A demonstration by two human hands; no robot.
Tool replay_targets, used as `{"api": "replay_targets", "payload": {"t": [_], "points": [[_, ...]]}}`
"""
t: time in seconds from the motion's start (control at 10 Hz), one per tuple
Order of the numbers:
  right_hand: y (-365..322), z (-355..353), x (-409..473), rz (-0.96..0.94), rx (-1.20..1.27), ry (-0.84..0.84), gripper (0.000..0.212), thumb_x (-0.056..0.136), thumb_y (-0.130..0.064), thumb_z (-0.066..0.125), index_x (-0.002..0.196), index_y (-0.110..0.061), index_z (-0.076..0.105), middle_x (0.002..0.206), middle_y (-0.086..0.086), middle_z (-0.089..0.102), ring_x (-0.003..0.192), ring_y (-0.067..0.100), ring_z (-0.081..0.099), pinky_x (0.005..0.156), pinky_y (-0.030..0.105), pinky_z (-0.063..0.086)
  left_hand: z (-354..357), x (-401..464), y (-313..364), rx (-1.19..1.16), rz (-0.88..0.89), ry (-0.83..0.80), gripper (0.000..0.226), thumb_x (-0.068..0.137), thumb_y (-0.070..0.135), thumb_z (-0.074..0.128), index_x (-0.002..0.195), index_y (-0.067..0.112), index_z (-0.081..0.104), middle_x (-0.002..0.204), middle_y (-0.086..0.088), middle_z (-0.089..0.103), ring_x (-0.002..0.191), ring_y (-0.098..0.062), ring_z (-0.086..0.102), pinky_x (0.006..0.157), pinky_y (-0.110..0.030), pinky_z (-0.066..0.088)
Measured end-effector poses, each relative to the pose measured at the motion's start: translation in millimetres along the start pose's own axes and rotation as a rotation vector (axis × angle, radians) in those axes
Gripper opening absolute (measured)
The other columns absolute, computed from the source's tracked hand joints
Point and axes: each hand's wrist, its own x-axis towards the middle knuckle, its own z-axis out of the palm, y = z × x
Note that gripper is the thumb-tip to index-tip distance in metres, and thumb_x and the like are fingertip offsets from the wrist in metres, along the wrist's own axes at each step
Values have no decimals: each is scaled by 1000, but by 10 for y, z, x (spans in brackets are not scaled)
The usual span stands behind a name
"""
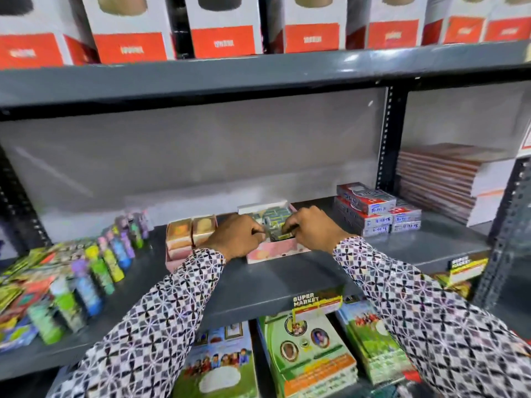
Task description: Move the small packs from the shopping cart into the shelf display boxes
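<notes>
Dark grey metal shelf (258,280), middle tier, contents left to right. Row of upright multicoloured small bottles (94,271), running diagonally. Pink cardboard display box holding gold-wrapped square packs (191,235), partly behind the left sleeve. Left hand (238,235), fingers curled, pinching small green foil packs (274,229) over the pink open-topped display box (277,252). Right hand (311,226), fingers bent, pinching the same packs from the other side. More green packs stand inside that box. Stack of red-and-silver flat cartons (376,209). Pile of white-edged books (451,179), far right.
</notes>
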Motion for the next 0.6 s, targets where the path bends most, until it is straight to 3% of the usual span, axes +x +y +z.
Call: {"api": "replay_targets", "payload": {"t": [0.1,0.2,0.3,0.4,0.5,0.6], "points": [[-24,-62,10,4,-10,-90,36,82,-13,55,100,-28,81,113,5,79,107,32,68,101,45,55,-18,22,33,3,-35,-7,24,96,31,61,102,22,83,109,0,82,97,-24,74,80,-27,51],[-30,-108,31,-3,-12,-95,31,91,-19,53,107,-24,80,118,10,76,109,36,67,102,47,53,-7,38,58,26,-50,-21,31,100,34,54,111,19,78,120,-8,78,111,-31,71,94,-36,55],[-25,-52,138,-9,-115,-226,39,105,-28,40,137,-25,61,149,13,57,134,40,54,117,56,38,66,119,71,149,-108,-217,51,107,33,37,152,10,46,164,-16,41,152,-36,38,123,-64,28],[-54,9,202,-13,-184,-344,42,109,-31,34,148,-24,50,163,6,41,150,36,37,123,60,23,71,182,72,232,-101,-370,56,110,32,28,159,3,28,172,-16,23,160,-34,20,124,-71,16],[-74,38,265,-6,-101,-402,43,111,-23,34,148,-7,49,166,15,33,156,39,23,127,59,13,48,194,95,201,-106,-375,56,111,30,24,156,-3,31,169,-22,27,158,-34,25,128,-57,22],[-80,19,196,44,-41,-324,46,110,-25,37,153,-9,42,166,17,31,155,39,26,127,53,18,43,105,91,93,-106,-195,51,112,32,30,151,2,43,163,-20,41,151,-33,40,125,-47,31]]}}
